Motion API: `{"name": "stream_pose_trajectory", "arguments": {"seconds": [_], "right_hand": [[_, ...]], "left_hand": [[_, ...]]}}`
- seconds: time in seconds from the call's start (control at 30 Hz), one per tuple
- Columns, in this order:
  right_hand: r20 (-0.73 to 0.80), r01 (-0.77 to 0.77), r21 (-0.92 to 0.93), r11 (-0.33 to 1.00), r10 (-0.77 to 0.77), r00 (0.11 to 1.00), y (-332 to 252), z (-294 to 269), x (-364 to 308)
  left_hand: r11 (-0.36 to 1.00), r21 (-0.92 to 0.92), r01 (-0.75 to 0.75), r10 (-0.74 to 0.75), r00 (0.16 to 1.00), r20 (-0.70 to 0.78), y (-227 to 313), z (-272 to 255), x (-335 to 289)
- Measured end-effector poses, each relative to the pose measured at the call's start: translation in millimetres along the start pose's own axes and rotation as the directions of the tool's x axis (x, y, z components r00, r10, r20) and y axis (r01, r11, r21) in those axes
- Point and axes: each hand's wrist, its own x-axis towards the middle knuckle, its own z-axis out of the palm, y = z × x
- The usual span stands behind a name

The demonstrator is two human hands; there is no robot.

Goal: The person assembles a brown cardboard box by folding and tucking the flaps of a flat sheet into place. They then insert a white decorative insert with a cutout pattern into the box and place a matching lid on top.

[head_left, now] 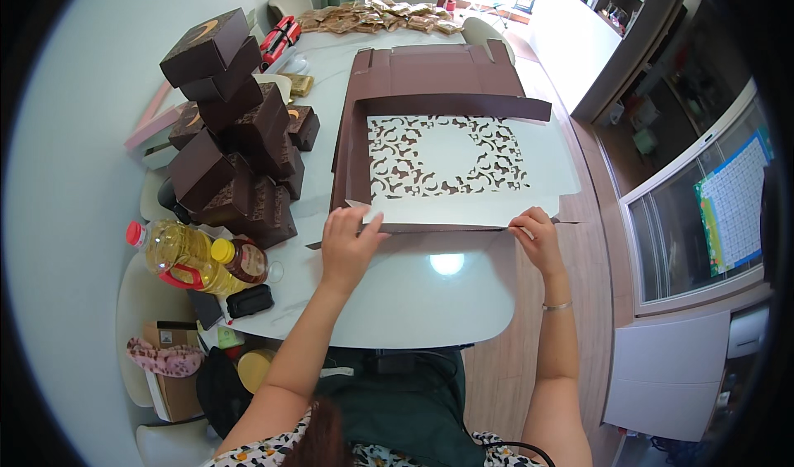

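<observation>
A partly folded cardboard box (pixel 451 210) lies before me on the white table, brown outside and white inside. Its panel has a scrolling cut-out pattern around a plain white oval. The left and far walls stand up, while white flaps spread out on the right. At the near left corner, my left hand (pixel 347 237) touches the cardboard, thumb spread away from the fingers. My right hand (pixel 536 234) pinches the near edge of the box toward its right end. More flat brown cardboard (pixel 438 70) lies beneath and beyond it.
Several dark brown boxes (pixel 231 128) form a tall, uneven stack at the left. Closer to me stand an oil bottle (pixel 186 256) and a yellow-capped jar (pixel 246 260), near a black case (pixel 250 301). Small packets (pixel 372 16) cover the table's far end.
</observation>
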Motion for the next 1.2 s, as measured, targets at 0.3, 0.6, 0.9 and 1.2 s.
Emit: {"name": "stream_pose_trajectory", "arguments": {"seconds": [0.3,0.6,0.9,1.2], "right_hand": [[0.059,0.042,-0.051,0.998,-0.039,0.997,8,4,-1],[0.135,-0.11,0.025,0.994,0.106,0.985,19,7,32],[0.089,0.018,-0.068,0.998,-0.012,0.996,-8,-2,-18],[-0.012,0.244,-0.377,0.894,-0.268,0.963,-9,23,-52]], "left_hand": [[0.996,-0.066,0.068,-0.052,0.975,0.214,-3,20,-13],[0.975,-0.057,0.213,-0.202,0.966,0.163,-6,14,21],[0.978,-0.063,0.201,-0.163,0.912,0.376,-27,-2,-15],[0.99,-0.001,0.14,-0.13,0.924,0.36,-8,-7,-35]]}}
